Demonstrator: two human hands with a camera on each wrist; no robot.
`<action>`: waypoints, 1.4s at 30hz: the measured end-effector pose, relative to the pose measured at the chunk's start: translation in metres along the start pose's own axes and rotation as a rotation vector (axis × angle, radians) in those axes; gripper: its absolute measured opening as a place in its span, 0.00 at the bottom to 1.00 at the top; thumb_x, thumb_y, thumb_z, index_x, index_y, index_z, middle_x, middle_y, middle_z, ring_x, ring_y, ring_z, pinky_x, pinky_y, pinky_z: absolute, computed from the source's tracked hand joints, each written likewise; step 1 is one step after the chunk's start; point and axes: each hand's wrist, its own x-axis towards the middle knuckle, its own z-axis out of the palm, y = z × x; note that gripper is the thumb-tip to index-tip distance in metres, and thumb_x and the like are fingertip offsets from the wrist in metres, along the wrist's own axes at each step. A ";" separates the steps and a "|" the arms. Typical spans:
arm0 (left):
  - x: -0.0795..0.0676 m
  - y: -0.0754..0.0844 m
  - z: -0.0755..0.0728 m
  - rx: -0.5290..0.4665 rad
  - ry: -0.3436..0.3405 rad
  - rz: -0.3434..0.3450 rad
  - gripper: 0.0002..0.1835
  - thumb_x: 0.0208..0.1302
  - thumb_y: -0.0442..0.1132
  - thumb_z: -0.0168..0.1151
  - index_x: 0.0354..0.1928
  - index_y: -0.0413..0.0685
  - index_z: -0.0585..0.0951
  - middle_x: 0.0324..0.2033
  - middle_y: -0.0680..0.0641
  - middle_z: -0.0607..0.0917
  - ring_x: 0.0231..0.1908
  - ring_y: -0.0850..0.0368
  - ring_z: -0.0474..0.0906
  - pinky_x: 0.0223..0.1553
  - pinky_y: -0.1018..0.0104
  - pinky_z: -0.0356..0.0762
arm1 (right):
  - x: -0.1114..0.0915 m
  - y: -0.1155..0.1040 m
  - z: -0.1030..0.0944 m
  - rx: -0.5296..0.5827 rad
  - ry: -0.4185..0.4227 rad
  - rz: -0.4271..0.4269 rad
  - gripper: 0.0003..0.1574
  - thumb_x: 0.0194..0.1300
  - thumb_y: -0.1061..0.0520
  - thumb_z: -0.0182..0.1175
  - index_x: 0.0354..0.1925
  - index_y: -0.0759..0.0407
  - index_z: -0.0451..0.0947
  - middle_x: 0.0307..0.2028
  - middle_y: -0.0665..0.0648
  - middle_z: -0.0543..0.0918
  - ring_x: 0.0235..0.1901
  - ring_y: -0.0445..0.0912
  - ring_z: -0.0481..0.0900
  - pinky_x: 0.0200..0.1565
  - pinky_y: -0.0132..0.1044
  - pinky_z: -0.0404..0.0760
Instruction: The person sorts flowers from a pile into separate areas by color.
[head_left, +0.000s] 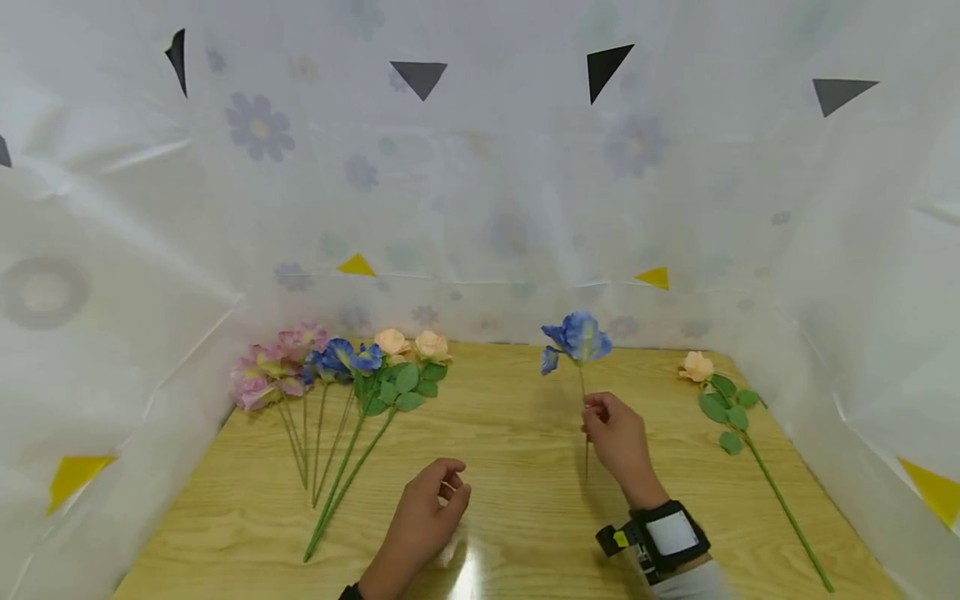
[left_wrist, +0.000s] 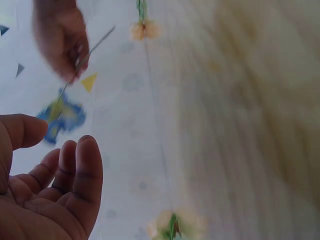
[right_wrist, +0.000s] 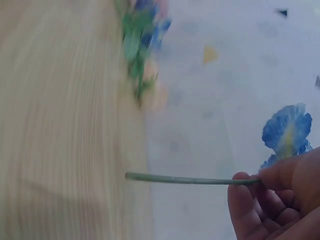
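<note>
At the bottom, a black left wrist strap (head_left: 351, 592) is mostly cut off. The left hand (head_left: 427, 508) is raised with fingers loosely bent, thumb apart from them. Beyond it, the right hand (head_left: 618, 437), wearing a black strap with a white pad (head_left: 671, 533), pinches the thin green stem of a blue ruffled flower (head_left: 581, 337) held bloom-up; the stem's lower tip seems to hang above the wood. Fingers hide part of that stem. Bare grain of the yellowish wooden table (head_left: 510, 383) separates it from both sides: left, pink flowers (head_left: 258, 379), overlapping dark-blue flowers (head_left: 333, 360) and two peach roses (head_left: 392, 343), blurred in the right wrist view; right, one peach rose (head_left: 697, 367), stem slanting along the edge. A pale patterned sheet (head_left: 480, 208) rises behind the far edge.
</note>
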 end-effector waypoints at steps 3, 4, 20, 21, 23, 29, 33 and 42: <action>0.000 -0.005 -0.016 0.027 0.045 -0.044 0.13 0.66 0.42 0.56 0.51 0.48 0.76 0.36 0.51 0.79 0.35 0.60 0.75 0.31 0.65 0.78 | 0.020 0.031 -0.024 -0.136 0.019 0.002 0.15 0.68 0.59 0.50 0.49 0.64 0.75 0.34 0.65 0.82 0.29 0.50 0.80 0.21 0.39 0.76; 0.000 -0.007 -0.022 0.035 0.065 -0.059 0.13 0.66 0.41 0.57 0.50 0.48 0.77 0.36 0.51 0.79 0.35 0.60 0.75 0.31 0.65 0.78 | 0.025 0.041 -0.032 -0.164 0.021 0.003 0.15 0.68 0.59 0.49 0.49 0.66 0.75 0.34 0.66 0.82 0.29 0.51 0.80 0.20 0.39 0.75; -0.004 -0.054 -0.099 0.482 0.244 -0.079 0.17 0.62 0.38 0.60 0.51 0.36 0.76 0.41 0.37 0.78 0.38 0.44 0.76 0.34 0.49 0.77 | 0.055 0.136 -0.106 -0.481 -0.117 -0.006 0.17 0.65 0.63 0.49 0.45 0.75 0.75 0.37 0.73 0.80 0.29 0.57 0.77 0.28 0.51 0.77; -0.005 -0.058 -0.103 0.491 0.234 -0.099 0.18 0.62 0.39 0.59 0.51 0.36 0.76 0.41 0.36 0.78 0.38 0.43 0.76 0.34 0.48 0.77 | 0.055 0.138 -0.105 -0.490 -0.135 -0.006 0.17 0.65 0.63 0.50 0.45 0.75 0.75 0.37 0.73 0.80 0.31 0.58 0.78 0.29 0.52 0.77; -0.008 -0.065 -0.110 0.506 0.213 -0.139 0.19 0.63 0.40 0.59 0.52 0.35 0.76 0.43 0.35 0.77 0.39 0.42 0.76 0.35 0.46 0.76 | 0.052 0.142 -0.103 -0.500 -0.166 0.003 0.16 0.65 0.63 0.50 0.44 0.76 0.75 0.38 0.74 0.80 0.34 0.61 0.77 0.32 0.54 0.77; -0.008 -0.080 -0.131 0.543 0.166 -0.228 0.23 0.63 0.41 0.56 0.54 0.30 0.73 0.46 0.27 0.74 0.43 0.33 0.73 0.41 0.39 0.73 | 0.049 0.146 -0.102 -0.488 -0.183 0.045 0.17 0.65 0.61 0.48 0.44 0.75 0.74 0.40 0.75 0.79 0.38 0.64 0.76 0.37 0.58 0.75; -0.006 -0.085 -0.142 0.567 0.143 -0.275 0.25 0.64 0.40 0.54 0.55 0.25 0.70 0.46 0.22 0.71 0.41 0.30 0.73 0.40 0.38 0.73 | 0.048 0.147 -0.104 -0.460 -0.218 0.090 0.21 0.67 0.57 0.48 0.47 0.74 0.73 0.42 0.74 0.78 0.38 0.63 0.76 0.37 0.56 0.75; 0.001 -0.096 -0.151 0.604 0.099 -0.300 0.24 0.63 0.36 0.54 0.54 0.21 0.69 0.43 0.22 0.74 0.41 0.30 0.73 0.39 0.39 0.74 | 0.036 0.138 -0.108 -0.293 -0.255 0.201 0.34 0.72 0.42 0.40 0.57 0.70 0.68 0.42 0.67 0.77 0.33 0.52 0.72 0.31 0.44 0.71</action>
